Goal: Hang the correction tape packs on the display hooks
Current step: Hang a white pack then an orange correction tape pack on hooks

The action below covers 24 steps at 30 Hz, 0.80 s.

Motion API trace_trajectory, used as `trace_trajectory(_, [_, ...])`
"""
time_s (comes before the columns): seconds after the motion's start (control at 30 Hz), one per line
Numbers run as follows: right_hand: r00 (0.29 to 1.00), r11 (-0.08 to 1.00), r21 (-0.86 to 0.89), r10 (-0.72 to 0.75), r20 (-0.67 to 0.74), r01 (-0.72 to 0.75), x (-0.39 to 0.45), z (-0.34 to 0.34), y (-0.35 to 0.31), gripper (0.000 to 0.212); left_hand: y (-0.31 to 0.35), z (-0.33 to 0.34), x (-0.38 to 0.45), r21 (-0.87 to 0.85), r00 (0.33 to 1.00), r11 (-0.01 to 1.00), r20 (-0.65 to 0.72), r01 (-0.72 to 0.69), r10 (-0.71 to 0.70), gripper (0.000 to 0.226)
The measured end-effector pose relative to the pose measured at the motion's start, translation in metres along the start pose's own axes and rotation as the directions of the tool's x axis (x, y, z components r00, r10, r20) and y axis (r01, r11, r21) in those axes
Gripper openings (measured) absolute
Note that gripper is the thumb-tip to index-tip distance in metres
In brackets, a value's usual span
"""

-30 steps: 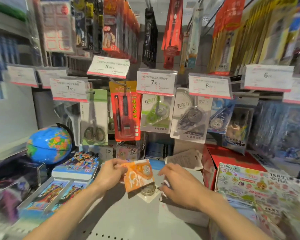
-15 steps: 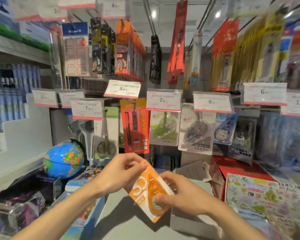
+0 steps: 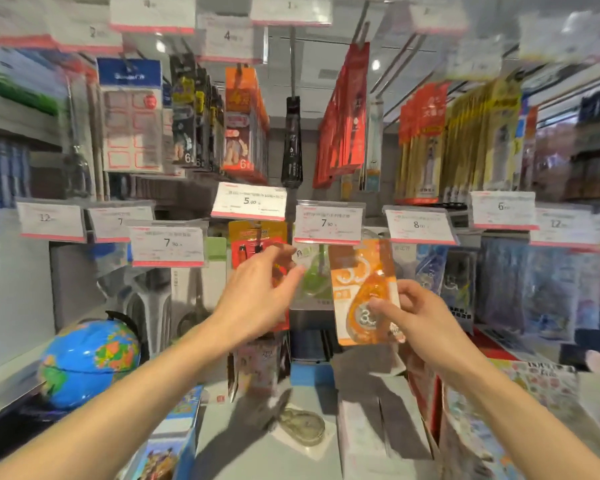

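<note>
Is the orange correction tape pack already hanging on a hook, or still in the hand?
In hand: the right hand pinches the orange correction tape pack below the tags.

Orange with white swirls on the tape pack [image 3: 362,292], its clear blister tinted amber. Left of that pack, pale green on a hanging pack [image 3: 312,275], then red and orange on a card [image 3: 257,237]. Just above, white with pink bottom edges on the price tags [image 3: 328,221] (black numerals). Far down to the left, bright blue with green, orange and yellow patches on the globe [image 3: 87,362]. High above, black on a narrow pack [image 3: 291,140], red on the packs [image 3: 347,112] beside.
</note>
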State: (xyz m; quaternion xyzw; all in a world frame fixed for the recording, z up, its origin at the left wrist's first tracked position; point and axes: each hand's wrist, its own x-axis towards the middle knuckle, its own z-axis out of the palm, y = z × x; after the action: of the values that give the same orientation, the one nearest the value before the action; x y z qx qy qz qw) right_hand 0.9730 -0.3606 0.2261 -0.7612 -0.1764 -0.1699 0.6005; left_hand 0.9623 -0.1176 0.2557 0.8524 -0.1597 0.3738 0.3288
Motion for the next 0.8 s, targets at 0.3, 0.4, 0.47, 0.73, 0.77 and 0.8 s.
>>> trace_trajectory(0.3, [0.991, 0.985, 0.115, -0.133, 0.006, 0.131, -0.013, -0.007, -0.009, 0.024, 0.001, -0.014, 0.011, -0.293, 0.998, 0.956, 0.052, -0.014, 0.03, 0.046])
trace_trajectory(0.4, [0.993, 0.988, 0.111, -0.114, 0.019, 0.111, -0.01, -0.007, -0.006, 0.025, 0.001, -0.02, 0.012, -0.27, 0.996, 0.962, 0.055, -0.048, 0.065, 0.049])
trace_trajectory(0.47, [0.996, 0.993, 0.094, -0.079, 0.033, 0.076, -0.005, -0.004, -0.003, 0.024, 0.002, -0.021, 0.012, -0.261, 0.994, 0.963, 0.069, -0.064, 0.085, 0.053])
trace_trajectory(0.73, [0.998, 0.987, 0.151, -0.053, 0.036, 0.047, 0.022, 0.022, -0.002, 0.029, 0.007, -0.025, 0.009, -0.224, 0.986, 0.97, 0.109, -0.097, 0.124, 0.061])
trace_trajectory(0.77, [0.998, 0.987, 0.154, -0.055, 0.034, 0.049, 0.025, 0.025, -0.002, 0.03, 0.008, -0.026, 0.009, -0.223, 0.986, 0.97, 0.107, -0.1, 0.127, 0.062])
trace_trajectory(0.8, [0.998, 0.986, 0.156, -0.059, 0.038, 0.052, 0.026, 0.027, -0.003, 0.03, 0.008, -0.026, 0.009, -0.222, 0.986, 0.97, 0.106, -0.101, 0.127, 0.062])
